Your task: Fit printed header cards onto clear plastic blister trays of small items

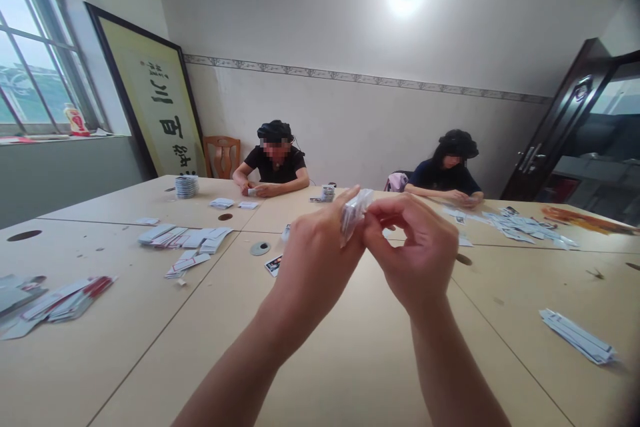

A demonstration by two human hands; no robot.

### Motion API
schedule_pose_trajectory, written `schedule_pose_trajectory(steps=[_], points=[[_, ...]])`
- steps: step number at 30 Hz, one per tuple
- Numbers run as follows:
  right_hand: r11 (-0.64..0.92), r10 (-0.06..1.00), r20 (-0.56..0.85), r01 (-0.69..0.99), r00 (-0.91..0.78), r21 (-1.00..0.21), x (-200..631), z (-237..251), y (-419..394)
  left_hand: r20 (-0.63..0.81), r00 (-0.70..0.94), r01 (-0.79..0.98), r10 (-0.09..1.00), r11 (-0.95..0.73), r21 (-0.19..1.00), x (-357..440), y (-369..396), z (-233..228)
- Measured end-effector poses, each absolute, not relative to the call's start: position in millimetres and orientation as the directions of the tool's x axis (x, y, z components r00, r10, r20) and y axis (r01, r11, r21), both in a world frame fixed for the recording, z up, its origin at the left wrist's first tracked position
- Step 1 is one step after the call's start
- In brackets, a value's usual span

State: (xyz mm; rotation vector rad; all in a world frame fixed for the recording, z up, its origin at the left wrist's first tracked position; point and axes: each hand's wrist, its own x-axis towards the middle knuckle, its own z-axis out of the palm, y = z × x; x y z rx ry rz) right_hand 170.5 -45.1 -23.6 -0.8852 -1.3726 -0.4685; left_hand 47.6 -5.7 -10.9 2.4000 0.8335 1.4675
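Note:
A small clear plastic bag is held up above the table, crumpled and shiny. My left hand is closed around it, with the back of the hand toward me and the bag standing out past the fingers. Thumb and forefinger of my right hand pinch together at the bag's right edge. What the bag contains, if anything, is hard to make out. Partly behind my left hand, a small dark printed card lies on the table.
The pale wooden table bears spread white cards, a left pile of flat packets and a bundle of strips. Across it sit one person by a round stack and another person by scattered packets.

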Motion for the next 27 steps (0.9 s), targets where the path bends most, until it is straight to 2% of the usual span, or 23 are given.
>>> schedule_pose_trajectory(steps=[3, 7, 11, 17, 23, 25, 27], points=[[0.669, 0.29, 0.925, 0.64, 0.245, -0.379, 175, -22, -45, 0.733, 0.333, 0.335, 0.593, -0.801, 0.496, 42, -1, -8], [0.641, 0.456, 0.832, 0.532, 0.316, -0.554, 183, -19, -41, 0.773, 0.26, 0.268, 0.578, -0.813, 0.517, 31, 14, -6], [0.634, 0.559, 0.782, 0.465, 0.276, -0.618, 190, -18, -35, 0.793, 0.248, 0.226, 0.556, -0.83, 0.51, 29, 20, -5], [0.646, 0.624, 0.746, 0.384, 0.23, -0.659, 195, -20, -31, 0.791, 0.247, 0.152, 0.56, -0.828, 0.54, 46, 14, -13], [0.62, 0.757, 0.642, 0.176, 0.123, -0.765, 207, -21, -28, 0.809, 0.172, 0.047, 0.562, -0.825, 0.563, 49, 19, -14], [0.624, 0.754, 0.642, 0.153, 0.139, -0.766, 209, -20, -28, 0.803, 0.161, 0.052, 0.575, -0.817, 0.574, 46, 24, -12], [0.641, 0.705, 0.669, 0.193, 0.235, -0.743, 209, -19, -27, 0.77, 0.198, 0.035, 0.606, -0.79, 0.612, 44, 28, -10]])
